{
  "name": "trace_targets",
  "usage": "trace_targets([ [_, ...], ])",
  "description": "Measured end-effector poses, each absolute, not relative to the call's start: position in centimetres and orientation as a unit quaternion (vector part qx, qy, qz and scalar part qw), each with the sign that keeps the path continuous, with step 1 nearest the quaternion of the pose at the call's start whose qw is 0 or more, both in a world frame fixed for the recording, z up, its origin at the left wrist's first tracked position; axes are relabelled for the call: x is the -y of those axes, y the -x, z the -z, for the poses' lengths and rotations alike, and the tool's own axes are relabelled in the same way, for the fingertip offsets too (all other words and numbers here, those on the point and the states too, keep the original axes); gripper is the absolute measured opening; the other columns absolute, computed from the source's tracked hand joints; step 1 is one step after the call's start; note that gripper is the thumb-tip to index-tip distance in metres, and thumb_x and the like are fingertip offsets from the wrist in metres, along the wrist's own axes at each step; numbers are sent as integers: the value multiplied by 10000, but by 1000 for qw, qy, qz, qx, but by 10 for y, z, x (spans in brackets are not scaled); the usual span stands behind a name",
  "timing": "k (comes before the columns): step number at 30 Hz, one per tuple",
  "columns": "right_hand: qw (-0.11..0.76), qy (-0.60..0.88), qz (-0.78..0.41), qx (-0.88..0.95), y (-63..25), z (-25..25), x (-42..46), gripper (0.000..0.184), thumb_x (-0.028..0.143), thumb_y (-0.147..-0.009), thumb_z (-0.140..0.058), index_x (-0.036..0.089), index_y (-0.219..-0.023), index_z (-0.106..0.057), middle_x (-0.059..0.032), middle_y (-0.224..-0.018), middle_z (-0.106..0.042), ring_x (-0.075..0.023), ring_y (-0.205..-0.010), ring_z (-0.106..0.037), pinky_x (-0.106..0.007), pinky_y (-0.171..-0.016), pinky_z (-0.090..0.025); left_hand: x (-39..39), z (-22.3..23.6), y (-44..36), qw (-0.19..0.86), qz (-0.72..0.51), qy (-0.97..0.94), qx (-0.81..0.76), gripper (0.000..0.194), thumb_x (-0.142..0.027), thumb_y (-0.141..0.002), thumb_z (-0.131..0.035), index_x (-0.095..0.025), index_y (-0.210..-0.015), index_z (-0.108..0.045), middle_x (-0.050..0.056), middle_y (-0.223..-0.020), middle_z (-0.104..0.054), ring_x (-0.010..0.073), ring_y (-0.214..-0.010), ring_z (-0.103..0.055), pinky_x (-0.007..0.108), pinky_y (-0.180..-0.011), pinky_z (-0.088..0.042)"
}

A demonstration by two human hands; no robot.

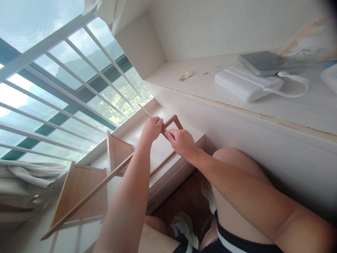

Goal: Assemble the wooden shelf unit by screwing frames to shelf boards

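My left hand (pixel 152 128) is closed around part of a slim brown wooden frame (pixel 178 122), and a thin strip (pixel 145 110) sticks out beyond its knuckles. Close on its right, my right hand (pixel 183 142) pinches at the frame's near bar. A small thin metal piece (pixel 165 130) shows between the two hands; the fingers hide most of it. Below my left forearm a long wooden bar (pixel 92 195) runs along two wooden panels (pixel 81 189), which stand on the white window ledge.
On the white shelf (pixel 200 91) at right lie small metal hardware (pixel 185 76), a screw (pixel 205 73), a white power bank (pixel 244 84) and a phone (pixel 265 62) with a cable. A barred window (pixel 79 77) fills the left. My legs are beneath the ledge's front.
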State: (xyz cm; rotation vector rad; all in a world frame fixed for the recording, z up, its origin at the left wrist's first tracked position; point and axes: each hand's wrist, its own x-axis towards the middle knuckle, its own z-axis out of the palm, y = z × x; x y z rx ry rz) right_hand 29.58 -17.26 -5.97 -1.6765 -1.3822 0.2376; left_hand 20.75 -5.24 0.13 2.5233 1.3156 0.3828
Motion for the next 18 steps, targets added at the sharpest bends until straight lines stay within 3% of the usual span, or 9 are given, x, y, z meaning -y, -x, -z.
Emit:
trace_targets([
  [12, 420, 699, -95, 571, -298, 62, 169, 389, 406, -969, -365, 180, -840, -654, -77, -670, -648, -177, -581, -547, -293, -545, -221, 52, -1, -207, 130, -136, -871, -454, 285, -332, -832, -406, -202, -599, -505, 18, -614, -575, 151, -581, -466, 269, -553, -309],
  [18, 500, 645, -205, 540, -296, 64, 168, 487, 494, -962, -336, 172, -784, -656, -51, -625, -641, -148, -583, -559, -256, -579, -322, 52, -1, -207, 132, -133, -871, -454, 286, -342, -833, -396, -205, -606, -500, 12, -595, -558, 147, -566, -452, 269, -543, -300],
])
